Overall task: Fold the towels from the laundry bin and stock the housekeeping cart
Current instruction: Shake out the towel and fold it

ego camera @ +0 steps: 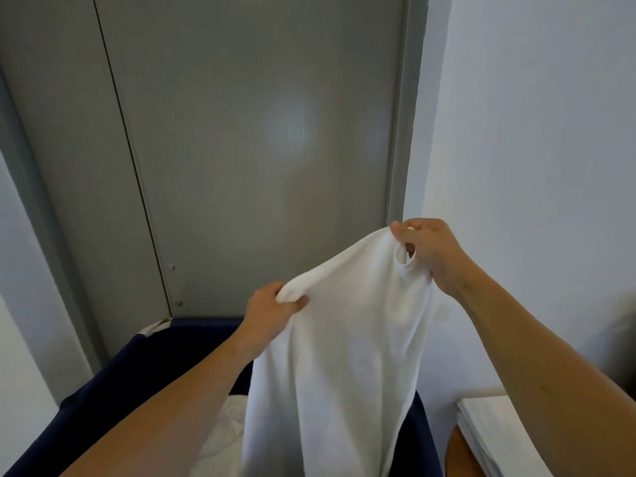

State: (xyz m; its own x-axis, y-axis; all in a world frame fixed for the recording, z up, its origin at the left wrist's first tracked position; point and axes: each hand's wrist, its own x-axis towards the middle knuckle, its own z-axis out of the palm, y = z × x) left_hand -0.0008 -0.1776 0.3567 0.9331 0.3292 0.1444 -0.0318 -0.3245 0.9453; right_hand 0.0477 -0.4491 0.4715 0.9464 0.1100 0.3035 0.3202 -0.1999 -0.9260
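A white towel [340,356] hangs lengthwise in front of me, held up by its top edge. My left hand [272,313] pinches the lower left corner of that edge. My right hand [430,251] grips the higher right corner, fingers bunched into the cloth. The towel's lower end drops into a dark navy laundry bin [113,383] below. More white laundry [223,438] lies inside the bin, partly hidden by my left forearm.
A grey door [247,149] in a grey frame stands right behind the bin. A white wall [537,149] runs along the right. At the lower right a stack of folded white towels [495,435] rests on a wooden surface [461,459].
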